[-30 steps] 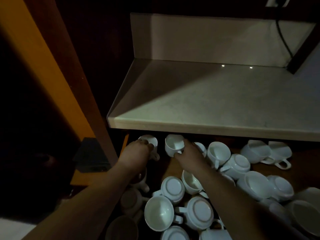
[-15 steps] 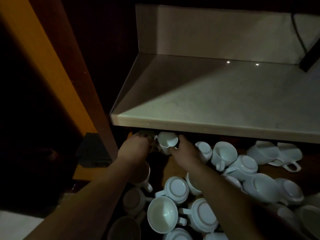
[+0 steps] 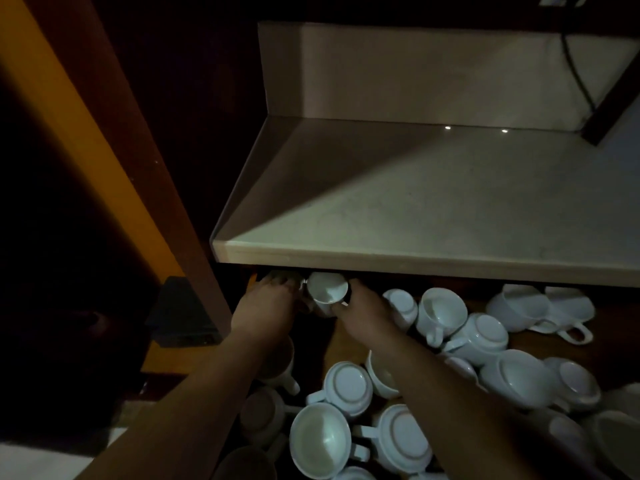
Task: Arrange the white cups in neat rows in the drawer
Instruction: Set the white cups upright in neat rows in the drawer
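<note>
The countertop's (image 3: pixel 415 216) front edge hides the back of the drawer (image 3: pixel 616 320) and the fingertips of the left hand (image 3: pixel 266 308). Whether that hand grips anything cannot be told; only a pale sliver shows past it. The right hand (image 3: pixel 363 313) pinches a cup (image 3: pixel 327 292) whose far rim meets the counter's shadow. Both forearms cover several cups (image 3: pixel 351 474) beneath them. The bottom edge crops some, the right edge others. A dark block (image 3: pixel 183 313) at left is lost in shadow. A cable (image 3: pixel 578 74) runs off the top edge.
</note>
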Motion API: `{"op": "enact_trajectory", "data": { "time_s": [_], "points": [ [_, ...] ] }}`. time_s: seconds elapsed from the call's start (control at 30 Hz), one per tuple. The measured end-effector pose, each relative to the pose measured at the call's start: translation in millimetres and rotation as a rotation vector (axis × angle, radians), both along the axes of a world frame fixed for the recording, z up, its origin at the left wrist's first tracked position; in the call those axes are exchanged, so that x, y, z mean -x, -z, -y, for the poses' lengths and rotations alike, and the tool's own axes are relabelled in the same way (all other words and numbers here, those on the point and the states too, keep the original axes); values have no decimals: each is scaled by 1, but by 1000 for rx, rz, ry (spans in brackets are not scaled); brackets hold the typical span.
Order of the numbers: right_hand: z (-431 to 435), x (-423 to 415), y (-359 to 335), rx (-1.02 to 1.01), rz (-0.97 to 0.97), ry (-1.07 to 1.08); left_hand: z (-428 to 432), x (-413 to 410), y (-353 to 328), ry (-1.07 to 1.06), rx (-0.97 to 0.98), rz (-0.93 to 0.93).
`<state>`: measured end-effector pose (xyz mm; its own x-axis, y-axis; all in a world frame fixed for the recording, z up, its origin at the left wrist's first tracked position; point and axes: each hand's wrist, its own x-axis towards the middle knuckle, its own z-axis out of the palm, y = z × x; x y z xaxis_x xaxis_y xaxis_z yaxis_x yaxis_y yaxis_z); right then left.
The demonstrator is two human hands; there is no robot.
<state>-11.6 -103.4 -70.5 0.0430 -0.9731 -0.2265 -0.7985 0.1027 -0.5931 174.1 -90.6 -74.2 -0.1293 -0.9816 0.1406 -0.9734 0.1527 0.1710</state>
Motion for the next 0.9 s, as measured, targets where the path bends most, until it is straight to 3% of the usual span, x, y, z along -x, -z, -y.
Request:
{"op": "enact_trajectory", "data": {
  "time_s": [0.4, 0.5, 0.63, 0.73, 0.8, 0.9],
  "points": [
    [-5, 2, -2, 45, 5, -42, -18, 13, -1, -32, -7, 28],
    [-15, 17, -11, 76, -8, -98, -28, 26, -3, 59, 26, -34],
    [-37, 59, -20, 139, -173, -232, -53, 67, -10, 257, -125, -110],
    [-55, 84, -16, 48, -330, -351, -65, 96, -4, 373, -216, -107],
    [-64, 92, -12, 3, -319, -375, -73, 110, 0, 406, -306, -227],
    [-74, 97, -12, 10, -325, -355, -79, 118, 2, 382, -303, -214]
  ]
}}
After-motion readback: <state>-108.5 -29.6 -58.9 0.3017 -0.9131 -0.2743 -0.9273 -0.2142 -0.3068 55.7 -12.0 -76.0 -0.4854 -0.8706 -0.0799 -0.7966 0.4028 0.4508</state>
